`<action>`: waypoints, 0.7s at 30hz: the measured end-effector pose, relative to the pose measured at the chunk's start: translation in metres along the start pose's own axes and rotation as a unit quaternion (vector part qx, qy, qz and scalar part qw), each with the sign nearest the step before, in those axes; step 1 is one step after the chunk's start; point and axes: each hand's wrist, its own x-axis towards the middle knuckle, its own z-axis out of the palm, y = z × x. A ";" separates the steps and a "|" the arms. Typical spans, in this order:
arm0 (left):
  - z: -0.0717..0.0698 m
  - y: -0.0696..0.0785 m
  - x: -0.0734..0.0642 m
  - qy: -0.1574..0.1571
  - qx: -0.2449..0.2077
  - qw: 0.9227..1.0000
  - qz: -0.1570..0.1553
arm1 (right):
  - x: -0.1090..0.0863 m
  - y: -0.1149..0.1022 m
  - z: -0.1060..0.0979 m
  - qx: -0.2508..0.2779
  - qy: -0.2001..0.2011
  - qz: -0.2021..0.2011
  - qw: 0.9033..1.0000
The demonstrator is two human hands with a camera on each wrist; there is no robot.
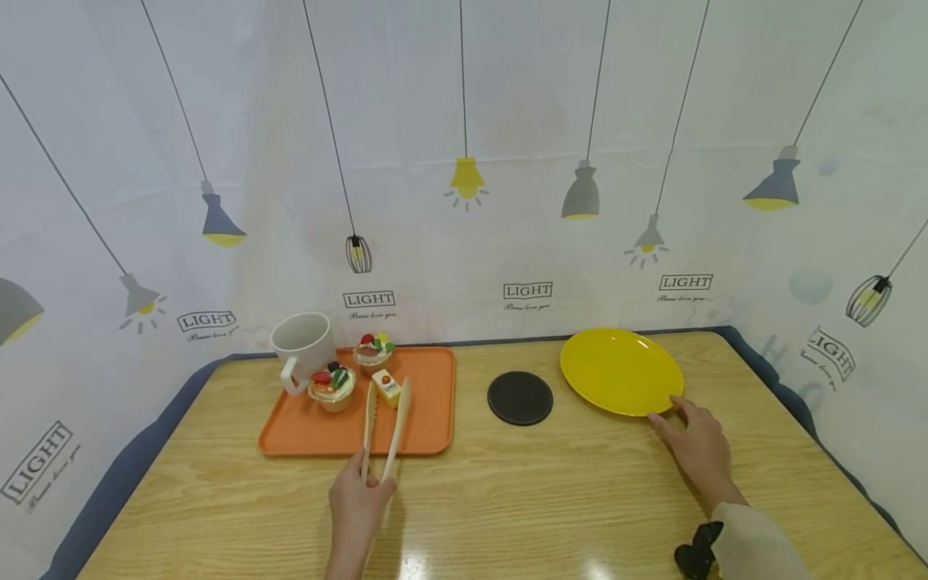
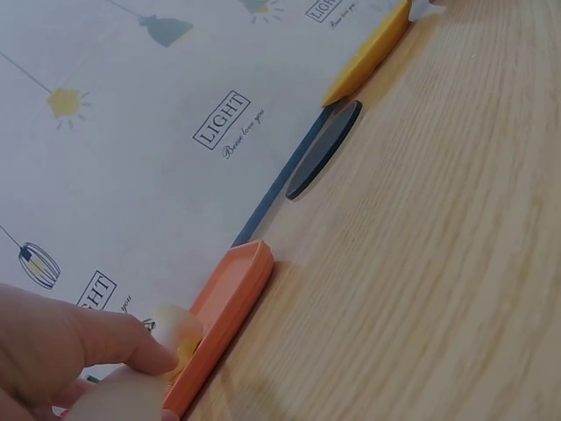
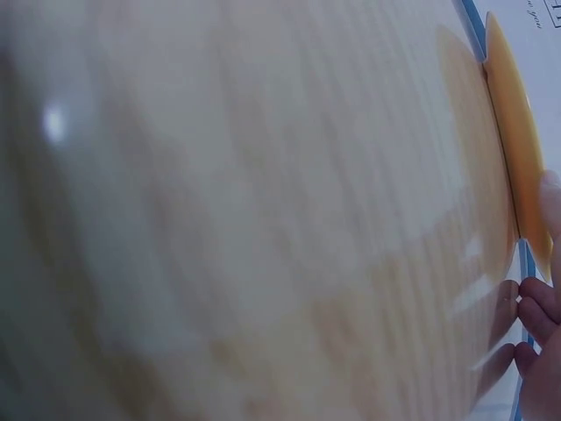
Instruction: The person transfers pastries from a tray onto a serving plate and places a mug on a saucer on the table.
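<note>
My left hand grips a pair of pale tongs over the orange tray. The tong tips stand on either side of a small yellow-and-white cake with an orange spot on top. Left of it on the tray are two fruit-topped tarts, the nearer tart and the farther tart. At the right, my right hand holds the near right rim of a yellow plate, thumb and fingers at the edge. The left wrist view shows the left hand close up, partly cut off.
A white mug stands at the tray's back left corner, handle towards me. Between tray and plate lies a round black coaster. A white curtain printed with lamps rises behind the wooden table.
</note>
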 end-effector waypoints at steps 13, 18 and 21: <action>0.006 0.000 0.001 0.011 0.033 0.999 0.009 | -0.002 0.000 -0.001 0.001 0.006 -0.007 1.000; 0.007 0.000 0.001 0.014 0.037 0.999 0.009 | -0.002 0.000 -0.001 0.006 0.009 -0.013 1.000; 0.007 0.001 0.000 0.020 0.039 0.999 0.015 | -0.002 0.000 -0.001 0.009 0.007 -0.012 1.000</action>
